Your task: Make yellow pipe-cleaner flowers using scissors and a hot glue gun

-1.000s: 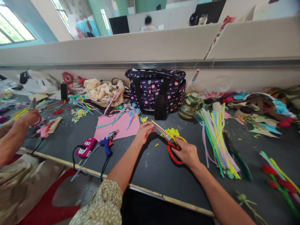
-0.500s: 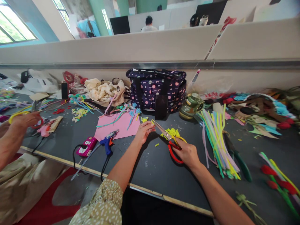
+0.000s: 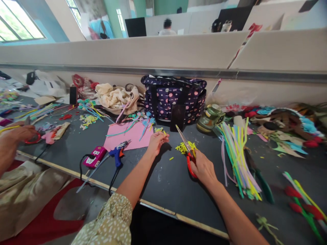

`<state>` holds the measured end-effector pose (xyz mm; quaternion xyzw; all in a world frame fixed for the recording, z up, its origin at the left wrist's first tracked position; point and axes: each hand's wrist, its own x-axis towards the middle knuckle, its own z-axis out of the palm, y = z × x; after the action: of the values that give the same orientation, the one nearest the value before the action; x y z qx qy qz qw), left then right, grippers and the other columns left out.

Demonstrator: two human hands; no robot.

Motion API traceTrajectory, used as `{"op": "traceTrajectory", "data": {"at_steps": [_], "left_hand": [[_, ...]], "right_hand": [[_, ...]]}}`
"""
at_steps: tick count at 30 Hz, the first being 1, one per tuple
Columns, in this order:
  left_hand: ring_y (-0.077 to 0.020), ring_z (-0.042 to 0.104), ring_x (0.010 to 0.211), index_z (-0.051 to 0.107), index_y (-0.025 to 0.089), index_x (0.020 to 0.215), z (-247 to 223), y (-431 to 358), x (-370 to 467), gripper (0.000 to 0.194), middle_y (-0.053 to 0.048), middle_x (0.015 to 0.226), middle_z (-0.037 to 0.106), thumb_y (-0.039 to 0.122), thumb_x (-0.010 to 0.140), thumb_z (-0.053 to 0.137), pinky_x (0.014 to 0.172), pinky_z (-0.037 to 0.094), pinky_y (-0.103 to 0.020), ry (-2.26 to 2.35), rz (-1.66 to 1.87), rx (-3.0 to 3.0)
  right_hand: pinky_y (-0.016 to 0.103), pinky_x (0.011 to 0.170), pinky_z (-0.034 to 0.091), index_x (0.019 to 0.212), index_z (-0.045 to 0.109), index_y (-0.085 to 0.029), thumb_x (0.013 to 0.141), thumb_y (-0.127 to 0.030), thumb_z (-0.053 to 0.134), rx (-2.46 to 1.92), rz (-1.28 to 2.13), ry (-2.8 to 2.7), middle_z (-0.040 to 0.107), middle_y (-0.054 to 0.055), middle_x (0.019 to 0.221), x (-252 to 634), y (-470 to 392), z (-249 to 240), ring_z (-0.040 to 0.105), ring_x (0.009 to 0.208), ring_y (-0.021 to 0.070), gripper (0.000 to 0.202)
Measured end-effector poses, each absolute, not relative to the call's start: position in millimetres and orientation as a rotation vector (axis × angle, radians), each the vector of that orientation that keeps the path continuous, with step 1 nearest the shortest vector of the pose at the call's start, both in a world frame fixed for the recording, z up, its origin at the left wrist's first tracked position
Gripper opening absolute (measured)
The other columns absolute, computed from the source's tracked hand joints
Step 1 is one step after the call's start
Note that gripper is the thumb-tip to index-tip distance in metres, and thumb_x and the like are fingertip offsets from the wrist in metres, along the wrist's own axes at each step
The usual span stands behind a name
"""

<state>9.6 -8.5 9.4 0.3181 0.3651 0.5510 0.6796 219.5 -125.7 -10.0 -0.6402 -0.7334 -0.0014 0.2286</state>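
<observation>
My left hand (image 3: 157, 142) is closed in a pinch on a short yellow pipe cleaner (image 3: 165, 133), whose end just shows at the fingertips. In my right hand (image 3: 204, 166) are scissors (image 3: 184, 140) with red and yellow handles. Their blades look nearly together and point away from me, apart from my left hand. Something yellow shows at the blade tips. Just beyond the handles lies a heap of cut yellow pieces (image 3: 182, 147). One loose yellow piece (image 3: 171, 158) rests on the dark table between my hands.
A patterned bag (image 3: 163, 98) stands at the back behind a phone (image 3: 177, 117). Nearby is a green jar (image 3: 209, 119). Pipe cleaners (image 3: 235, 156) lie right. On the left are pink paper (image 3: 133, 137), a glue gun (image 3: 117, 156) and a co-worker's hand (image 3: 21, 133).
The scissors have moved off my left hand and their handles have come closer together. My left hand keeps its pinch. The co-worker's hand has shifted left and the view has turned slightly.
</observation>
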Motion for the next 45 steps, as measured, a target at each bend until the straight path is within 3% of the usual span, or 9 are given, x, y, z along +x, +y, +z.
{"op": "traceTrajectory", "data": {"at_steps": [5,11,16,24,31,40,45], "left_hand": [[-0.0082,0.057,0.052,0.056,0.014,0.062,12.3,-9.6,11.2,0.023,-0.003,0.069,0.067,0.023,0.057,0.077,0.06,0.05,-0.026,0.808,1.276,0.728],[-0.0089,0.058,0.056,0.058,0.015,0.067,12.3,-9.2,11.2,0.026,-0.003,0.07,0.067,0.024,0.057,0.079,0.058,0.05,-0.024,0.816,1.332,0.766],[-0.0097,0.058,0.06,0.066,0.018,0.093,11.7,-9.6,9.5,0.039,0.002,0.068,0.063,0.026,0.058,0.08,0.06,0.05,-0.023,0.869,1.363,0.846],[-0.01,0.058,0.064,0.066,0.015,0.074,6.7,-10.1,11.1,0.024,-0.004,0.082,0.066,0.028,0.058,0.079,0.062,0.051,-0.025,0.83,1.306,0.836],[-0.0072,0.054,0.051,0.062,0.014,0.073,7.6,-8.8,12.2,0.028,0.003,0.062,0.059,0.024,0.055,0.08,0.06,0.051,-0.025,0.824,1.267,0.723],[-0.0105,0.06,0.057,0.059,0.013,0.073,5.1,-10.8,13.3,0.03,0.001,0.062,0.062,0.021,0.054,0.081,0.064,0.052,-0.027,0.758,1.126,0.659],[-0.0077,0.056,0.052,0.059,0.013,0.074,3.5,-9.6,12.3,0.029,0.004,0.058,0.059,0.017,0.054,0.08,0.063,0.052,-0.026,0.736,1.122,0.622]], "right_hand": [[0.031,0.063,0.049,0.123,0.042,-0.016,0.08,-0.022,0.049,-1.8,-0.055,-1.983,0.062,0.013,0.102,220.3,-125.9,-5.1,0.062,0.092,0.0258,0.044],[0.027,0.052,0.043,0.119,0.05,-0.017,0.083,-0.031,0.053,-1.835,-0.147,-1.966,0.066,0.008,0.09,226.0,-125.3,-11.1,0.064,0.077,0.0217,0.038],[0.026,0.049,0.04,0.118,0.052,-0.018,0.082,-0.031,0.054,-1.864,-0.185,-1.936,0.067,0.006,0.089,226.2,-124.0,-13.3,0.065,0.075,0.0203,0.039],[0.025,0.056,0.044,0.12,0.055,-0.019,0.08,-0.033,0.056,-1.761,-0.134,-1.97,0.068,0.003,0.083,224.2,-126.6,-13.0,0.065,0.073,0.0176,0.042],[0.024,0.058,0.044,0.119,0.057,-0.018,0.079,-0.033,0.058,-1.737,-0.14,-2.0,0.069,0.002,0.082,223.2,-126.8,-14.4,0.066,0.074,0.0167,0.042],[0.023,0.058,0.044,0.119,0.056,-0.019,0.08,-0.032,0.058,-1.748,-0.102,-2.011,0.07,0.001,0.081,225.9,-126.6,-17.8,0.067,0.072,0.0158,0.042],[0.023,0.057,0.044,0.118,0.058,-0.019,0.081,-0.031,0.058,-1.728,-0.134,-2.011,0.071,0.002,0.084,225.7,-126.2,-17.8,0.068,0.073,0.016,0.039]]}}
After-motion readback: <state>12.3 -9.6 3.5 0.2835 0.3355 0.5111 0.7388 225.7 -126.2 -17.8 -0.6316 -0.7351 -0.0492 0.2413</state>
